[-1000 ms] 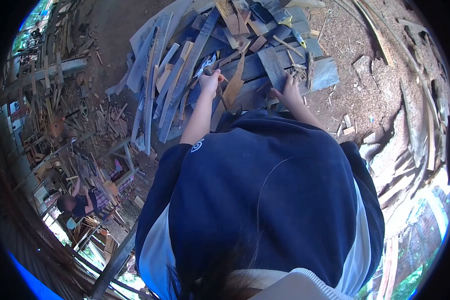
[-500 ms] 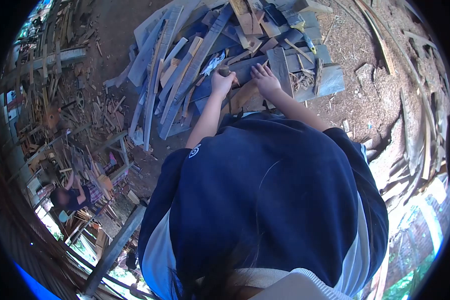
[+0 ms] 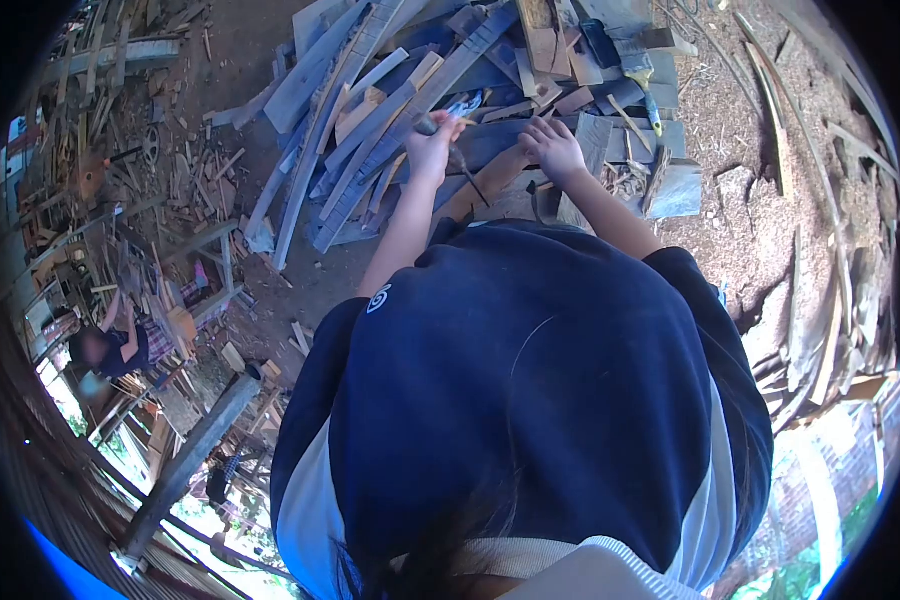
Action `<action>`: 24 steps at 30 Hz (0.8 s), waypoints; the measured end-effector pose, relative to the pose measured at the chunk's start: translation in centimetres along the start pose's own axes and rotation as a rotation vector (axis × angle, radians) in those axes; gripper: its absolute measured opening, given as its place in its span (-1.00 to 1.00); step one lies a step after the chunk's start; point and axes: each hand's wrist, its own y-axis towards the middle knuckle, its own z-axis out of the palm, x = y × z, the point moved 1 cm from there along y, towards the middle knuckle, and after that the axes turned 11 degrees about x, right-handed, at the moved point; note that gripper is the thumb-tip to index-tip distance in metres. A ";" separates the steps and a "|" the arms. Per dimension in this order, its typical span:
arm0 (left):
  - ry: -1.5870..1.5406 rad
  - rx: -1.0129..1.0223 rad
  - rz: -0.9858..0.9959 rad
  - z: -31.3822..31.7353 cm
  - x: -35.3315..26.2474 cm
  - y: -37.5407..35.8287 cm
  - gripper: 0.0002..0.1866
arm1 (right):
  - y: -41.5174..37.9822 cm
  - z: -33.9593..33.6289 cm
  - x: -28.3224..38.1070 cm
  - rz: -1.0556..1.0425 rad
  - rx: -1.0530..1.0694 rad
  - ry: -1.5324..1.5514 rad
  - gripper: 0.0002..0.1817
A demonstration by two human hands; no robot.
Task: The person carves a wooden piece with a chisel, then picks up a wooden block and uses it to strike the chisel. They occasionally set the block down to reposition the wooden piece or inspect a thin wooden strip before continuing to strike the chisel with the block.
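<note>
My left hand [image 3: 430, 153] is closed around a hand tool [image 3: 426, 126] with a dark, rounded end. A thin, dark, blade-like part slants down from beneath that hand; I cannot make out the tool's exact kind. Beside it, my right hand [image 3: 558, 152] has its fingers bent over the upper end of a brown wooden piece [image 3: 500, 180]. This piece slopes down towards my body, where its lower part is hidden. Under and around both hands lie grey planks and wood offcuts. A crumpled blue-and-white scrap [image 3: 465, 105] is just beyond my left hand.
A paintbrush-like tool with a yellowish handle [image 3: 638, 70] rests on the planks at upper right. Long boards [image 3: 340, 110] are piled to the left. Wood chips cover the ground at right. Another person [image 3: 120, 345] sits among scraps at far left.
My right hand's fingers, spread flat before, are now bent over the wooden piece. The tool in my left hand has tilted, and its thin part shows more. The whole view has shifted slightly.
</note>
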 end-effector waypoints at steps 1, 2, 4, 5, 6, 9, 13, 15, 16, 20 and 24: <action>0.028 0.042 0.012 0.7 -0.3 0.2 -0.59 | 0.1 0.3 -0.2 -0.008 0.001 -0.005 -0.66; 0.023 0.037 0.017 1.2 -0.5 0.1 -0.59 | 0.2 0.6 -0.4 0.001 0.010 0.076 -0.65; 0.268 0.093 -0.047 2.7 -1.3 -0.3 -0.50 | 0.1 1.2 -0.8 0.008 0.017 0.152 -0.64; 0.259 0.102 -0.003 3.2 -1.1 -0.4 -0.61 | 0.0 1.6 -0.9 0.008 0.010 0.189 -0.60; 0.259 0.104 -0.001 3.3 -1.2 -0.4 -0.61 | -0.2 1.5 -0.9 0.009 0.004 0.227 -0.56; 0.385 0.226 0.004 3.9 -1.6 -0.6 -0.75 | -0.9 1.2 -1.2 0.123 0.003 0.203 -0.51; 0.179 0.199 0.132 5.4 -2.7 -0.6 -0.77 | -2.1 0.8 -1.8 0.211 0.048 0.131 -0.52; 0.132 0.202 0.174 6.8 -3.2 -0.6 -0.77 | -2.4 0.4 -1.5 0.228 0.001 0.129 -0.52; 0.085 0.195 0.225 7.4 -3.3 -0.7 -0.77 | -2.6 0.2 -1.3 0.233 -0.053 0.122 -0.52; 0.269 0.225 0.364 9.0 -3.5 -0.5 -0.74 | -4.8 -1.6 -1.1 0.354 -0.148 0.222 -0.51; 0.306 0.238 0.397 10.4 -3.7 -1.1 -0.73 | -8.9 -0.7 -1.6 0.556 -0.263 0.272 -0.53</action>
